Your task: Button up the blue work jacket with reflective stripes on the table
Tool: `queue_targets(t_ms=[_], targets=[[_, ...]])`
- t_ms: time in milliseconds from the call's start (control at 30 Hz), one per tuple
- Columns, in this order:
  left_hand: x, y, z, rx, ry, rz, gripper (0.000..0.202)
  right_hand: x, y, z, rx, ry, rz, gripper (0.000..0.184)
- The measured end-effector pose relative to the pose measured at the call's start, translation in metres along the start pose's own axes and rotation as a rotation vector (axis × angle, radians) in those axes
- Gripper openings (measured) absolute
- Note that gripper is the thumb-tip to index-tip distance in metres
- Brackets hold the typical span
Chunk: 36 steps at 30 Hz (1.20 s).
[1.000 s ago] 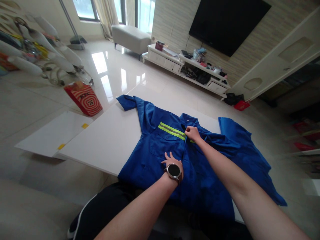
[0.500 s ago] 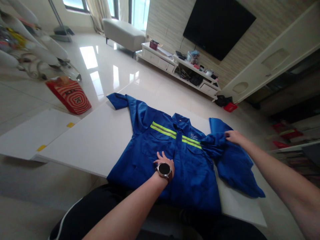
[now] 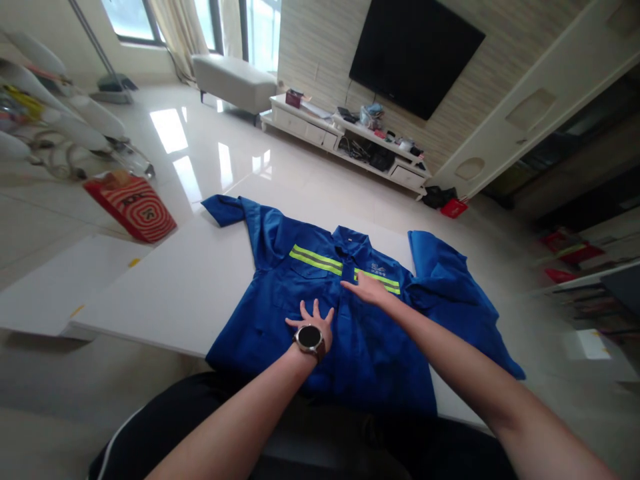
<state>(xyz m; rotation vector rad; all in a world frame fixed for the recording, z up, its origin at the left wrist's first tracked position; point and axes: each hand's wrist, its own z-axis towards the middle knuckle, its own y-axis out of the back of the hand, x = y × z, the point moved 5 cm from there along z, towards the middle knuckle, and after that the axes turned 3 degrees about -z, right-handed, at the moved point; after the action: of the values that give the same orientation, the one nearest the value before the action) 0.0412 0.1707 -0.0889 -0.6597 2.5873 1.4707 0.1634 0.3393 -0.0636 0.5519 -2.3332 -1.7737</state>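
A blue work shirt (image 3: 360, 333) with yellow reflective stripes lies face up on a white board (image 3: 190, 287). My left hand (image 3: 313, 318), with a watch on its wrist, rests flat on the shirt's lower front, fingers spread. My right hand (image 3: 367, 290) lies open on the chest just below the right stripe, fingers stretched toward the placket. The left sleeve spreads out toward the far left; the right sleeve lies bunched at the right.
A red patterned bag (image 3: 131, 207) stands on the floor at the left beside a second white board (image 3: 45, 293). A white TV stand (image 3: 345, 143) and a bench (image 3: 233, 73) are far behind. My dark-trousered legs are at the board's near edge.
My right hand went from the collar out to the right sleeve, then came back to the chest and now lies open. The left hand stayed pressed on the shirt.
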Motion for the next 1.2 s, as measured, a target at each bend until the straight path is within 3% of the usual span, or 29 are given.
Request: queue_targets(t_ms=[100, 200, 300, 400, 533, 667, 733, 800, 933, 1033, 1100, 1200], targets=[[0.014, 0.007, -0.001, 0.038, -0.013, 0.012, 0.086, 0.058, -0.026, 0.009, -0.005, 0.009, -0.007, 0.088], [0.031, 0.029, 0.006, 0.020, -0.016, -0.004, 0.087, 0.082, -0.031, 0.024, -0.023, -0.007, 0.011, 0.094], [0.038, 0.057, 0.011, -0.057, -0.092, -0.020, 0.084, 0.085, -0.027, 0.046, -0.029, -0.072, 0.074, 0.093], [0.032, 0.076, 0.001, -0.124, -0.150, -0.033, 0.077, 0.086, -0.019, 0.074, -0.031, -0.106, 0.119, 0.090], [0.017, 0.068, -0.018, -0.051, -0.148, -0.018, 0.073, 0.082, 0.002, 0.117, -0.059, -0.106, 0.171, 0.089], [0.010, 0.062, -0.019, -0.017, -0.159, 0.023, 0.073, 0.073, 0.037, 0.143, -0.110, 0.006, 0.213, 0.079], [0.012, 0.065, -0.015, -0.043, -0.159, 0.037, 0.069, 0.073, 0.047, 0.135, -0.145, 0.086, 0.211, 0.069], [0.015, 0.069, -0.010, -0.060, -0.128, 0.048, 0.063, 0.079, 0.045, 0.110, -0.154, 0.158, 0.196, 0.062], [0.021, 0.060, -0.008, -0.007, -0.049, 0.065, 0.060, 0.094, 0.006, 0.046, -0.039, 0.180, 0.233, 0.056], [0.023, 0.047, -0.010, -0.005, -0.043, 0.086, 0.062, 0.094, -0.010, 0.019, -0.011, 0.201, 0.304, 0.041], [0.024, 0.040, -0.009, -0.013, -0.049, 0.069, 0.068, 0.074, -0.003, 0.014, -0.026, 0.209, 0.345, 0.034], [0.027, 0.031, -0.004, 0.014, -0.088, 0.048, 0.093, 0.004, 0.030, 0.011, -0.122, 0.151, 0.356, 0.037]])
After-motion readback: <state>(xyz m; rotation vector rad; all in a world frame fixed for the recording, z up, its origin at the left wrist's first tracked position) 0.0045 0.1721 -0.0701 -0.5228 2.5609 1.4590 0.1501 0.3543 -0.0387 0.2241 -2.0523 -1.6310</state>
